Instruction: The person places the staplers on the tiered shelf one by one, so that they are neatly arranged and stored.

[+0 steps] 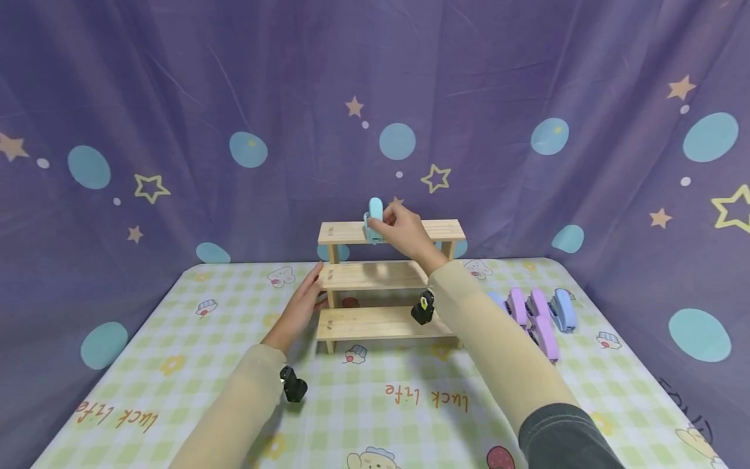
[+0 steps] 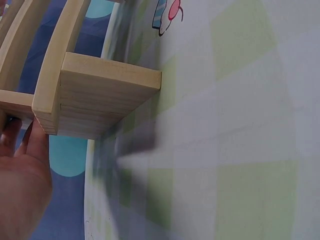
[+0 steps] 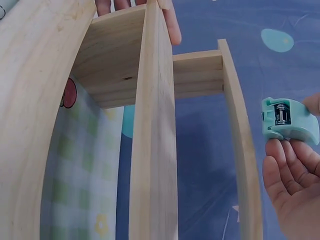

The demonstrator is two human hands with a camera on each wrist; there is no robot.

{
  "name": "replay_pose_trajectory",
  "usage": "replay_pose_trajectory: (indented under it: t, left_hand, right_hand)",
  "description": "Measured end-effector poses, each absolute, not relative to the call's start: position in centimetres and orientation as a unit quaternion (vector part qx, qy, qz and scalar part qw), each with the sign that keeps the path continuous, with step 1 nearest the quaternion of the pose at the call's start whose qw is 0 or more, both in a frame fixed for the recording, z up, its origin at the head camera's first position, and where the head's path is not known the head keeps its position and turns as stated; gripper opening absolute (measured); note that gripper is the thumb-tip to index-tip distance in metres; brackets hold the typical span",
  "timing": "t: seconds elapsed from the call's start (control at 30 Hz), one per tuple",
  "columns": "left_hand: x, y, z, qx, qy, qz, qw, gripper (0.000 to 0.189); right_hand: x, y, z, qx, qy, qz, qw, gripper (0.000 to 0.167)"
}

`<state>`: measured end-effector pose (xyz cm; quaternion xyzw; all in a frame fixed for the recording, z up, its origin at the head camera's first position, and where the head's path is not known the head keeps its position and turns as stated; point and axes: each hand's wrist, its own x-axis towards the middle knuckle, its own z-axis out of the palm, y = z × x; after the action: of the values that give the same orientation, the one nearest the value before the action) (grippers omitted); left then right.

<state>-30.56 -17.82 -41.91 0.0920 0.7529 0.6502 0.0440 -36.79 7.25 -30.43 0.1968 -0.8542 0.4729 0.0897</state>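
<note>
A small light-teal stapler [image 1: 375, 218] stands up at the front of the wooden rack's top tier [image 1: 342, 231]. My right hand [image 1: 404, 229] pinches it from the right between thumb and fingers. Seen in the right wrist view, the end of the stapler [image 3: 290, 120] has a dark slot with a metal spring inside. Whether it touches the board is unclear. At the rack's left end, my left hand [image 1: 301, 306] grips the middle tier [image 1: 375, 275], with fingers on both faces of the board. Part of that left hand [image 2: 22, 185] is hidden behind the wood in the left wrist view.
Several purple staplers [image 1: 543, 335] and a blue stapler [image 1: 564, 310] lie to the right of the rack, partly behind my right sleeve. A checked cloth [image 1: 234, 339] covers the table. Close behind the rack hangs a purple curtain [image 1: 293, 85].
</note>
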Motion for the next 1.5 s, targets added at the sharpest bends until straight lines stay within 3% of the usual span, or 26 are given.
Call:
replay_pose_trajectory:
  t: [0.5,0.77,1.17,1.5]
  left_hand:
    - [-30.2,-17.7,-41.8,0.094,0.760,0.643,0.030,0.055]
    - [-28.7,-17.3,-39.5,0.090,0.759,0.643,0.050,0.056]
    - [-30.4,-17.7,-42.2,0.099,0.760,0.643,0.022,0.056]
    - [-30.3,-17.7,-42.1,0.099,0.759,0.643,0.017,0.056]
  right_hand:
    - [-38.2,6.6,-30.4,0.164,-0.857,0.487,0.048,0.041]
    - [-38.0,5.9,-29.9,0.152,-0.866,0.472,0.066,0.040]
    - [-38.1,5.9,-30.1,0.151,-0.866,0.472,0.059,0.044]
    - [-38.0,6.1,-30.3,0.145,-0.866,0.474,0.059,0.049]
